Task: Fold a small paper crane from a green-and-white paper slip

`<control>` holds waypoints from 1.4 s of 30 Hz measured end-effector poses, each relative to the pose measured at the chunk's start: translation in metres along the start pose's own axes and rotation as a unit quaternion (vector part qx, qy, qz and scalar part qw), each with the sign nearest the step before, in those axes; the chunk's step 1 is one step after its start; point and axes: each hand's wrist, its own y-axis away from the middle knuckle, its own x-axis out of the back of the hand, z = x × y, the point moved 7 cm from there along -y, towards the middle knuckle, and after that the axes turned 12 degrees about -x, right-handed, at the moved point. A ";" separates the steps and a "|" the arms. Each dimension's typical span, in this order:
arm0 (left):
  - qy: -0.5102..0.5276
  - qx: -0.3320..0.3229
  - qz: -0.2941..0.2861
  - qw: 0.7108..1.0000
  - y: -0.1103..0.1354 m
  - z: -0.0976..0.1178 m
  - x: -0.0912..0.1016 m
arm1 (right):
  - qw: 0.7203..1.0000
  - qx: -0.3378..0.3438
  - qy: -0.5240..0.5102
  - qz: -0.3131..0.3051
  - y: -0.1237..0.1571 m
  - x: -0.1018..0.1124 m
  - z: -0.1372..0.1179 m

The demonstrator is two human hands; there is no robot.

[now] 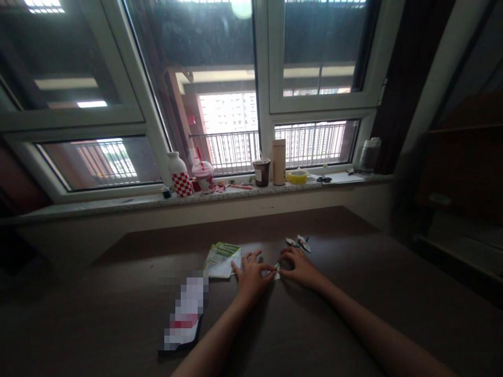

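A small piece of folded paper (277, 273), white with a bit of green, lies on the brown table between my two hands. My left hand (253, 276) pinches its left side, while the other fingers spread toward a stack of green and white paper sheets (222, 260). On the right side of the folded paper are the thumb and fingertips of my right hand (298, 267), closed in a pinch. Just beyond that hand sit folded paper pieces (302, 243) with pointed ends. The fingers partly hide the small paper's folds.
A blurred-out flat object (186, 311) with a dark edge lies left of my left forearm. Along the windowsill (236, 195) stand a checkered bottle (181, 178), a pink cup (203, 178), a dark drink cup (261, 172), a tan flask (279, 163), yellow tape (297, 177) and scissors (324, 179).
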 end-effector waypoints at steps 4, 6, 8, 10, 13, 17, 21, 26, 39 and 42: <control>-0.001 0.000 -0.004 1.000 0.000 -0.001 -0.001 | 0.999 0.021 0.004 0.024 0.003 0.001 -0.004; -0.002 0.001 -0.007 1.000 0.000 -0.001 -0.001 | 0.999 0.030 0.010 0.034 0.005 0.002 -0.006; -0.003 0.002 -0.008 1.000 0.000 -0.001 -0.001 | 0.999 0.033 0.017 0.040 0.006 0.002 -0.008; -0.005 0.002 -0.009 1.000 0.000 0.000 0.000 | 0.998 0.035 0.025 0.045 0.006 0.002 -0.009; -0.009 0.001 -0.011 1.000 -0.001 0.001 0.000 | 0.997 0.036 0.037 0.053 0.005 0.001 -0.009; -0.011 -0.001 -0.009 1.000 -0.001 0.000 -0.001 | 0.997 0.029 0.050 0.058 0.001 0.001 -0.009; -0.012 -0.005 -0.003 1.000 -0.002 -0.001 -0.003 | 0.996 0.012 0.068 0.061 -0.003 0.003 -0.011; -0.010 -0.002 -0.003 1.000 -0.002 -0.001 -0.002 | 0.994 -0.009 0.085 0.061 -0.007 0.002 -0.010; -0.003 -0.015 0.001 1.000 0.002 0.003 0.001 | 0.993 0.027 0.068 0.095 -0.004 0.000 -0.010; -0.007 -0.010 -0.009 1.000 0.003 0.002 0.000 | 0.993 0.062 0.018 0.100 0.000 0.003 -0.010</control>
